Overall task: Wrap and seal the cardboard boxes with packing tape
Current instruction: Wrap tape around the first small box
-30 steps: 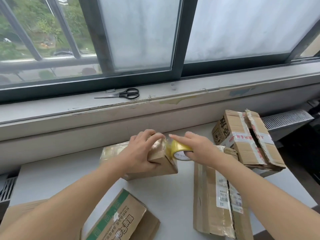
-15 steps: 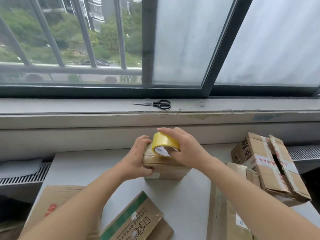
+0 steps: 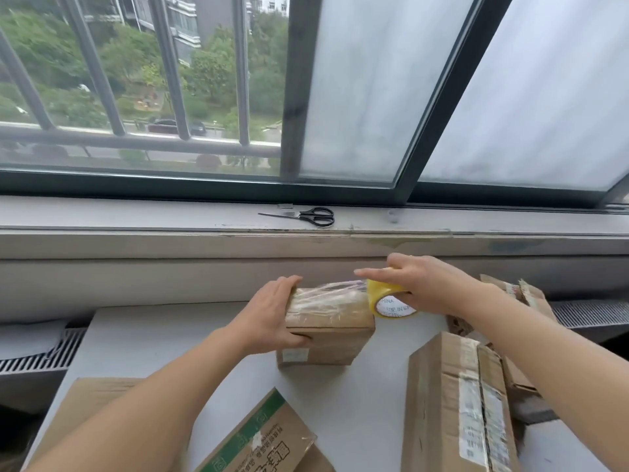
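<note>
small box point(image 3: 326, 321) sitting mid white table point(image 3: 153, 335), just below window wall. left hand point(image 3: 272, 318) gripping its left end, fingers curling over top edge, thumb lying along front face. right hand point(image 3: 422, 284) clamping yellow tape roll point(image 3: 388, 301) at box's right end, forefinger sticking out straight. clear tape strip point(image 3: 326, 291) running from roll across box top, kinda crinkly. 4 other boxes lying around: tall box point(image 3: 452, 403) near right, taped box point(image 3: 524, 301) behind it, green-striped box point(image 3: 258, 437) and flat box point(image 3: 95, 403) up front. scissors point(image 3: 306, 216) resting on windowsill point(image 3: 136, 216), well apart from hands.
</note>
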### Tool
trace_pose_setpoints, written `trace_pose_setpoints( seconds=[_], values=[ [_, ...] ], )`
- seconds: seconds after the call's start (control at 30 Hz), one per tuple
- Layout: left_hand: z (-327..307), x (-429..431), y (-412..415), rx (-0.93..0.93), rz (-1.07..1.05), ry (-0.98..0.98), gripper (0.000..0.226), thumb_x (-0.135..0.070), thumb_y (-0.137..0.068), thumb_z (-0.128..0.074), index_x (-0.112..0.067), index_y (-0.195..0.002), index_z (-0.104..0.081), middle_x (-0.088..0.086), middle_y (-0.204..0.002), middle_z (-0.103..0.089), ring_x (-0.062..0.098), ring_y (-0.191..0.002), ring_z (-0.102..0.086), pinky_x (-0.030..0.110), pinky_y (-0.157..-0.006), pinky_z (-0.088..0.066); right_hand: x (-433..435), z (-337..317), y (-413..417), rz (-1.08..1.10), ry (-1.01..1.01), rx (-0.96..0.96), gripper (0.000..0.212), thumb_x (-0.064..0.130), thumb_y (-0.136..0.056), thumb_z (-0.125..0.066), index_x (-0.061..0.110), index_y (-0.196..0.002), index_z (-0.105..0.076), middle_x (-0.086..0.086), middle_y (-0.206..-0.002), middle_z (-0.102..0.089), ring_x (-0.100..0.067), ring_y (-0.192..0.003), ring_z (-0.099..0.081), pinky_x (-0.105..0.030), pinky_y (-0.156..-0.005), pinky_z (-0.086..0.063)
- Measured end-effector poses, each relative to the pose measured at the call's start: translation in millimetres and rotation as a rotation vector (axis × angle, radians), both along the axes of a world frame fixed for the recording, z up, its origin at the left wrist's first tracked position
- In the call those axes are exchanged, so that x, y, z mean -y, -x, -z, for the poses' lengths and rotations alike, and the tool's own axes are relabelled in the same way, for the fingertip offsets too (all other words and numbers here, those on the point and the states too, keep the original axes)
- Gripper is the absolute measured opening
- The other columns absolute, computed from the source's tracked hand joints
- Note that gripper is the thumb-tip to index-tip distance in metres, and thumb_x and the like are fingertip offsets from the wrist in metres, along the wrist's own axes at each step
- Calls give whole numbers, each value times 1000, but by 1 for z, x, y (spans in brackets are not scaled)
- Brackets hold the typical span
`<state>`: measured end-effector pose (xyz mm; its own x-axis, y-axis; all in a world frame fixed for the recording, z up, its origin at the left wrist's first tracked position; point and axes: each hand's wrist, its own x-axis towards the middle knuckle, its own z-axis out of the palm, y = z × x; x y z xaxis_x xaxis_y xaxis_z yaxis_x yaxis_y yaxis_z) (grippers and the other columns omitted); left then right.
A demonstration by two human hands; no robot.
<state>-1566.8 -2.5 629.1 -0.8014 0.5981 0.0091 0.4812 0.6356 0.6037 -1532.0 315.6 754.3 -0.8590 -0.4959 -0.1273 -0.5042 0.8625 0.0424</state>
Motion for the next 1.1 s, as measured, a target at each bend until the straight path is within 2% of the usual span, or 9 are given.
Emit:
trace_pose_setpoints(
  seconds=[0.07, 0.17, 0.33, 0.47, 0.57, 0.7, 0.9, 0.97, 1.1],
  values=[
    [2, -7, -3, 7, 22, -19, 122, -64, -61, -86, -23, -156, -21, -10, -135, -41, 12, -127, -39, 31, -114, -34, -8, 9, -5, 15, -12, 29, 78, 17, -96, -59, 57, -153, -26, 5, -92, -39, -21, -69, -43, -30, -60, -36],
    [0, -13, -1, 7, 24, -34, 120, -63, -61, -87, -24, -155, -22, -11, -132, -40, 11, -126, -39, 30, -114, -34, -23, 22, -8, -2, -18, -27, 79, 13, -91, -65, 52, -152, -34, 5, -88, -37, -19, -63, -39, -29, -55, -32],
    [-1, -12, 2, -16, 30, 1, 119, -64, -61, -87, -23, -154, -24, -10, -136, -41, 12, -125, -39, 31, -114, -33, -28, 24, -19, -17, -45, 23, 67, 24, -102, -54, 55, -155, -26, 5, -97, -37, -20, -74, -43, -30, -64, -33],
    [-2, -15, -1, -26, 36, -21, 116, -60, -63, -88, -22, -153, -26, -12, -135, -40, 10, -125, -38, 29, -113, -34, -36, 45, -31, -14, -37, 13, 73, 22, -97, -62, 51, -155, -29, 6, -93, -37, -19, -67, -45, -28, -58, -34],
    [-2, -14, -2, -21, 30, -33, 112, -57, -63, -90, -21, -151, -30, -12, -133, -40, 9, -123, -38, 28, -111, -35, -34, 55, -35, 0, -2, 25, 75, 20, -93, -65, 49, -155, -33, 1, -93, -45, -20, -65, -45, -30, -57, -34],
    [-3, -15, -2, -7, 28, -46, 107, -55, -62, -90, -23, -147, -34, -15, -128, -40, 9, -120, -39, 29, -110, -37, -35, 65, -37, -4, 51, -34, 84, 15, -82, -76, 43, -153, -40, 0, -88, -48, -17, -59, -37, -27, -49, -35],
    [-3, -11, 1, -7, 26, -5, 106, -58, -62, -89, -26, -146, -34, -15, -128, -41, 10, -118, -41, 31, -109, -38, -30, 43, -31, -99, 123, -176, 81, 6, -73, -83, 37, -141, -50, -4, -81, -49, -21, -52, -46, -27, -44, -33],
    [-3, -12, 2, -9, 32, 14, 105, -60, -62, -88, -26, -146, -34, -14, -128, -42, 12, -118, -42, 33, -109, -38, -32, 31, -29, -128, 128, -219, 81, 3, -73, -81, 36, -140, -51, -5, -80, -49, -21, -51, -44, -30, -40, -36],
    [-5, -19, 0, 9, 16, 1, 109, -58, -59, -90, -26, -146, -32, -12, -129, -44, 13, -118, -44, 32, -109, -38, -35, 13, -23, -173, 95, -266, 79, 3, -74, -81, 36, -139, -50, -5, -79, -47, -20, -52, -41, -29, -41, -34]
  ],
)
